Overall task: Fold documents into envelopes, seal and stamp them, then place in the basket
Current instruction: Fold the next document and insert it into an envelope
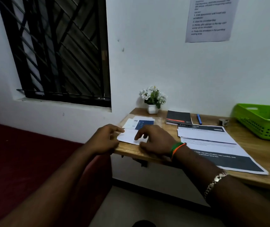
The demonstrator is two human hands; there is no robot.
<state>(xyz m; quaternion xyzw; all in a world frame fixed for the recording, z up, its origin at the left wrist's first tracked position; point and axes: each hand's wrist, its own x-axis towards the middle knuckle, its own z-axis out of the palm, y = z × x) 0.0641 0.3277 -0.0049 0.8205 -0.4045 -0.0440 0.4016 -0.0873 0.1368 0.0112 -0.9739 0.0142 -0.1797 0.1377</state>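
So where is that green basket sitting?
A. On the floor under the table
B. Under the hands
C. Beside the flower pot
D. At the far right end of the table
D: the basket stands at the far right end of the table, well away from the flower pot and from the two hands, left and right, which work on a white paper at the left end.

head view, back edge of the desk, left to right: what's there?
Flower pot → dark booklet → blue pen → tape roll → green basket.
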